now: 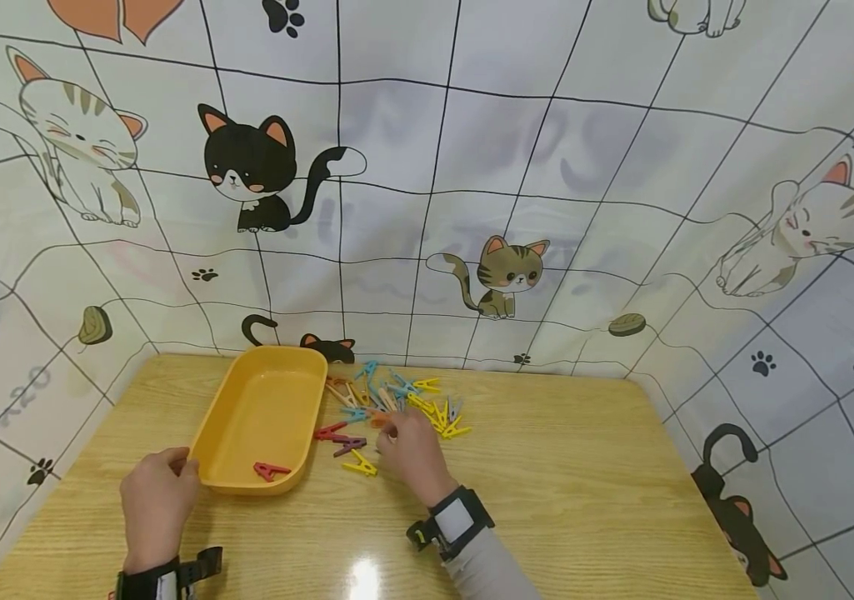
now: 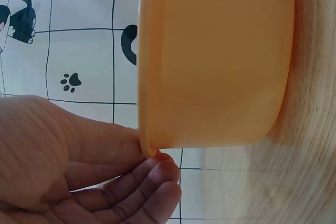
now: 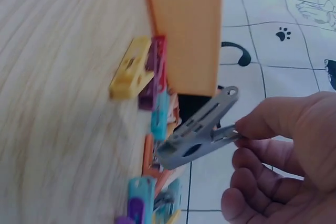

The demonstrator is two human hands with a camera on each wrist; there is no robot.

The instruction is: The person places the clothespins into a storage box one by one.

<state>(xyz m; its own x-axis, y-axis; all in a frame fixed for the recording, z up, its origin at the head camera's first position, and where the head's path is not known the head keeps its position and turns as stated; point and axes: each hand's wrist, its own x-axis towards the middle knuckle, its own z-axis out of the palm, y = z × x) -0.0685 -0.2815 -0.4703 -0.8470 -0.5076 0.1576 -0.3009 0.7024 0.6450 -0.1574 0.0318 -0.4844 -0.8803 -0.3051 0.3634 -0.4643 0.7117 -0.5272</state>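
My left hand [image 1: 160, 504] pinches the rim of a yellow-orange plastic tray [image 1: 262, 417] at its near left corner, thumb on one side and fingertips beneath the lip in the left wrist view. Inside the tray lies one red clothespin [image 1: 271, 472]. Between thumb and index finger, my right hand [image 3: 283, 153] holds a grey clothespin [image 3: 176, 153] by the end of one leg. In the head view that hand is at the near side of a pile of coloured clothespins [image 1: 367, 392], and its fingers hide the grey one.
Right of the tray lie a red clothespin [image 1: 331, 432], a purple one [image 1: 350, 447] and a yellow one [image 1: 361, 464]. Several yellow clothespins [image 1: 441, 412] spread along the pile's right side. A cat-print curtain [image 1: 397, 208] hangs behind the wooden table [image 1: 546, 467].
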